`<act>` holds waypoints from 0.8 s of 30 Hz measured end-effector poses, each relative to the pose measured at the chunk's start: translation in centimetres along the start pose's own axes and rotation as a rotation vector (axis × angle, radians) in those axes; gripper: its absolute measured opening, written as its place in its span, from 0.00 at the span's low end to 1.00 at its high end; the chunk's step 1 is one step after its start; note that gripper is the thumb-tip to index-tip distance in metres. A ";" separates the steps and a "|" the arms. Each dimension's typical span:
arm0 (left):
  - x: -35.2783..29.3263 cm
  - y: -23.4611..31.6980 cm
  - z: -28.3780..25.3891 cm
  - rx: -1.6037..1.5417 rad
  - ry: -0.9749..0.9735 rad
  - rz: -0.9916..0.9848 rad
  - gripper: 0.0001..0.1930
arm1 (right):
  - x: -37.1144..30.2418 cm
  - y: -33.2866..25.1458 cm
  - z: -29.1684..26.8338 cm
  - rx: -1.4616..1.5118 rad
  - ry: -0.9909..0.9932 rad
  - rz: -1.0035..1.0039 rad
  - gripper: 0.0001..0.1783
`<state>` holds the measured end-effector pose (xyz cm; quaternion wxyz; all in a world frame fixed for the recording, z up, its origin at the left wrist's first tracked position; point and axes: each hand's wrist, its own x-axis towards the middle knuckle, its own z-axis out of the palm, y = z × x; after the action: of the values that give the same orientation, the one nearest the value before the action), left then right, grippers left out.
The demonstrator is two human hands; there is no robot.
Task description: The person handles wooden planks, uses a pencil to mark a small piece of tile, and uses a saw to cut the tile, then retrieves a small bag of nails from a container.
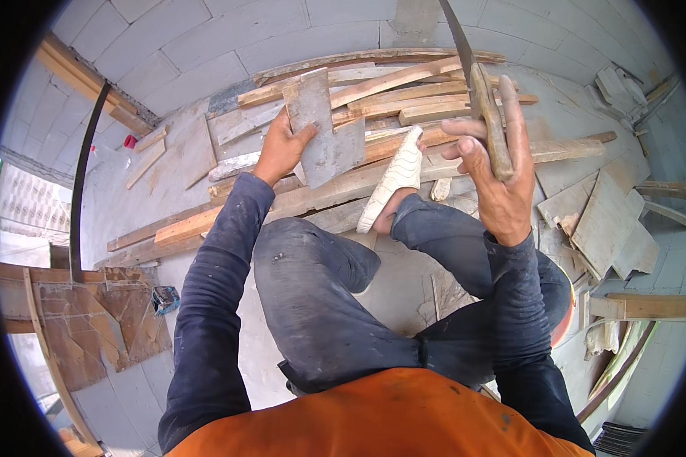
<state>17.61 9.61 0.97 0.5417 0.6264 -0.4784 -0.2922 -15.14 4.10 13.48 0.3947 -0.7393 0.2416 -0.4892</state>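
My left hand (283, 149) grips a thin grey board (324, 133) with a stepped, L-like outline, thumb on its face and fingers behind its left edge. In my right hand (504, 199) is a handsaw (488, 114), its worn wooden handle lying across the palm by the thumb. Some fingers of that hand stretch out past the handle. The saw's blade points up and away, toward the far wall. Board and saw are apart. Beneath both hands lies a pile of wooden planks and beams (312, 199), and my foot in a white shoe (395, 181) rests against it.
Flat grey board offcuts (606, 225) are stacked at the right. A brown panel (99, 327) and a small blue-black object (165, 300) lie at the left. A block wall (267, 30) closes off the far side. Thin wood strips (146, 164) lie on the floor, far left.
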 end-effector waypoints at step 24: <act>0.6 -15.3 -3.6 -0.324 0.110 -0.527 0.25 | -15.4 4.8 6.5 0.038 -0.292 0.778 0.31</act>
<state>25.35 9.84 -12.72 0.5652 0.6491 -0.2170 -0.4605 -15.27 15.10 -0.01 0.5938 -0.6470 0.4354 -0.1979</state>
